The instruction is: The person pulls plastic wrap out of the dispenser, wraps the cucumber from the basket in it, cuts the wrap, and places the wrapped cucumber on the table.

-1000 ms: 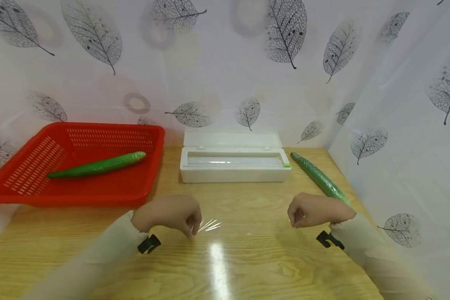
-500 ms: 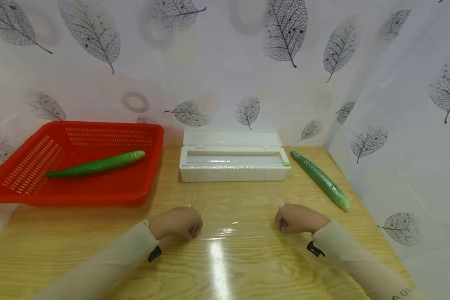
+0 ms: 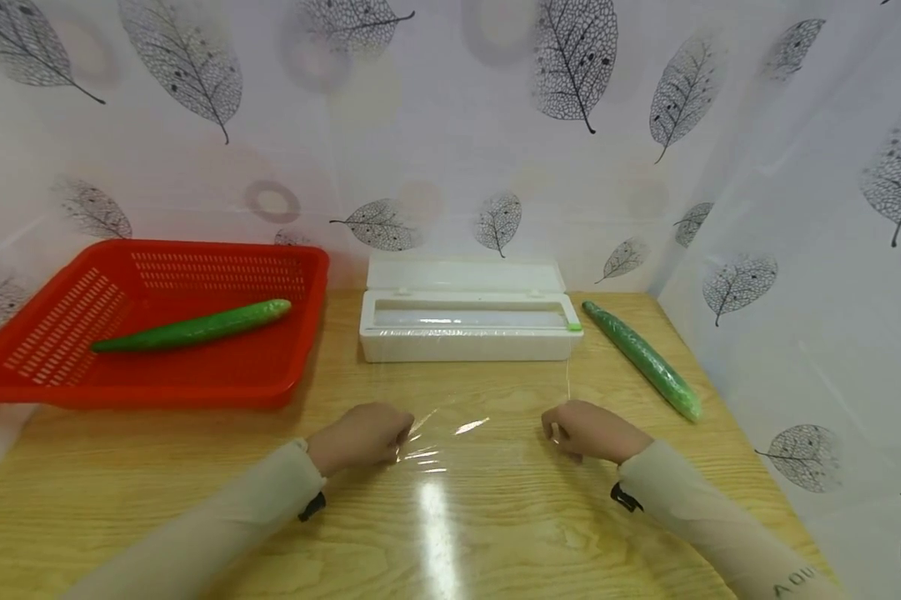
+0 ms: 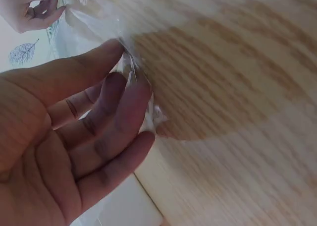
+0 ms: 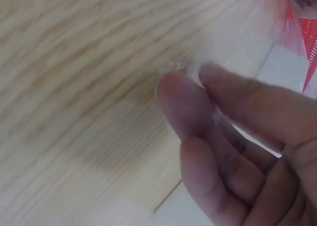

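Between Two Hands, Clear Film Shines

From where I stand, I see a person's left grip (image 3: 365, 435) and right grip (image 3: 594, 431) over a wooden surface (image 3: 510, 542). The left grip is clamped on some clear film (image 3: 471, 427), with the thumb on one side and the fingers on the other. It is all crinkly there. The right grip pinches the same film at its other corner, thumb and finger close together. So the film hangs between the two grips, and it runs away from them to a long white box (image 3: 471, 348).

That box sits past both grips, in the middle, with its lid (image 3: 465, 276) up at the back. It has a little green bit (image 3: 574, 327) on its end, on the right grip's side.

Past the left grip, off to its left, is a red basket (image 3: 150, 395) with a green cucumber (image 3: 195, 332) lying in it. Past the right grip, off to its right, a shiny wrapped cucumber (image 3: 641, 360) lies slanted on the surface. Behind everything, far beyond both grips, hangs a pale sheet (image 3: 450, 150) with leaves on it.
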Demonstrator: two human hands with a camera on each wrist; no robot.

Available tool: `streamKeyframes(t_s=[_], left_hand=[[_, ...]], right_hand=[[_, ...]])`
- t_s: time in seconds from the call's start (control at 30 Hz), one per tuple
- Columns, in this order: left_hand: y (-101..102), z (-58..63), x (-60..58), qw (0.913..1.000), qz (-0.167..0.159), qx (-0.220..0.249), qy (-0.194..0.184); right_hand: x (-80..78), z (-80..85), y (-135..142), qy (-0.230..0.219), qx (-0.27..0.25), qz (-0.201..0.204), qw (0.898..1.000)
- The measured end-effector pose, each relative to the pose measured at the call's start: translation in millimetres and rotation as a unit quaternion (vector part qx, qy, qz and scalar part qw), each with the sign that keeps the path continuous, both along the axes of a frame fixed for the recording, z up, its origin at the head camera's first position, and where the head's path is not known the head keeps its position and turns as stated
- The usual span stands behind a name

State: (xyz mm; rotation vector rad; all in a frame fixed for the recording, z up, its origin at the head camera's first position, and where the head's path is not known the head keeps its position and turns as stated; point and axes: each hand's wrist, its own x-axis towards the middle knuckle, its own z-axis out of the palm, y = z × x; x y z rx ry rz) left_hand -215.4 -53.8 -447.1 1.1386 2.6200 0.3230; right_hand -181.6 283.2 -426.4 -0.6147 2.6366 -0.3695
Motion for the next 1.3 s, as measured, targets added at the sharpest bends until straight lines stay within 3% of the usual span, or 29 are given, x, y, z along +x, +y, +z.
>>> streamKeyframes(t_s=[0.17, 0.33, 0.6, 0.87, 1.07, 1.2, 1.3], left_hand=[[1.0, 0.6, -1.5, 0.9992, 0.029, -0.027, 0.001], [1.2, 2.1, -2.8, 0.9988, 0.033, -0.035, 0.008], [1.2, 2.6, -5.5, 0.9983, 0.035, -0.041, -0.022], [-1.0, 9.7, -1.8, 0.9987, 0.022, -0.045, -0.014], [-1.2, 12.3, -1.4, 0.9991, 0.020, -0.036, -0.013], [-4.9, 27.9, 3.2, 0.9995, 0.018, -0.024, -0.012], [-12.1, 57.0, 4.8, 0.9999, -0.002, -0.016, -0.005]], right_hand=[[-4.9, -3.2, 1.0, 0.050, 0.028, 0.016, 0.998], [-4.6, -0.9, 0.8, 0.092, 0.060, 0.031, 0.993], [-5.8, 2.4, 1.3, 0.078, 0.071, 0.031, 0.994], [-7.2, 10.1, 5.8, 0.075, 0.085, 0.014, 0.993], [-16.7, 26.6, 18.6, 0.073, 0.047, 0.007, 0.996], [-38.3, 46.8, 32.2, 0.107, 0.014, -0.047, 0.993], [-63.6, 57.6, 40.4, 0.157, 0.000, -0.121, 0.980]])
